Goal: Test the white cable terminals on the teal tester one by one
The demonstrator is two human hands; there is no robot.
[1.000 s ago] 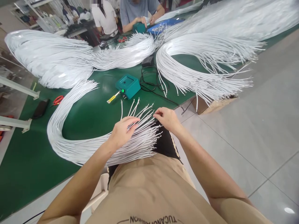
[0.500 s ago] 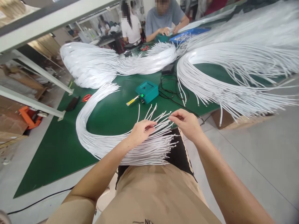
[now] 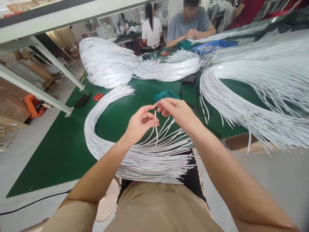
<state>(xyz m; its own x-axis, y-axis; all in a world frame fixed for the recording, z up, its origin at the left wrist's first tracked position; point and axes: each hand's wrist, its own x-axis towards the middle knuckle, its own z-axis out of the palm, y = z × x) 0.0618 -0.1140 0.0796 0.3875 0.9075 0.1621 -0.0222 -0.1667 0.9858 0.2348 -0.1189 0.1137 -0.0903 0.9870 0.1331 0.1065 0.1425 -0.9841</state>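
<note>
In front of my body, my left hand (image 3: pixel 141 125) has its thumb and fingers curled round a single white cord (image 3: pixel 156 133), whose end points up between my hands. My right hand (image 3: pixel 177 112) is pinched close above that end, its fingertips meeting my left index finger. Whatever sits in the right pinch is too small to make out. Below both hands a thick bundle of white cords (image 3: pixel 106 145) curves across the green table, its loose tipped ends fanned out over my lap. Partly covered by my right hand, a teal box (image 3: pixel 166 94) stands behind.
Red-handled scissors (image 3: pixel 98 96) and a black block (image 3: pixel 83 100) lie left. More white cord bundles (image 3: pixel 108 61) fill the table's back, and another heap (image 3: pixel 224 87) hangs over the right edge. A co-worker (image 3: pixel 190 25) sits across by a blue tray (image 3: pixel 212 46). Metal posts (image 3: pixel 36 90) stand left.
Both hands have risen off the bundle and come together in front of the teal box. One cord now stands up between them. The view has shifted to the left.
</note>
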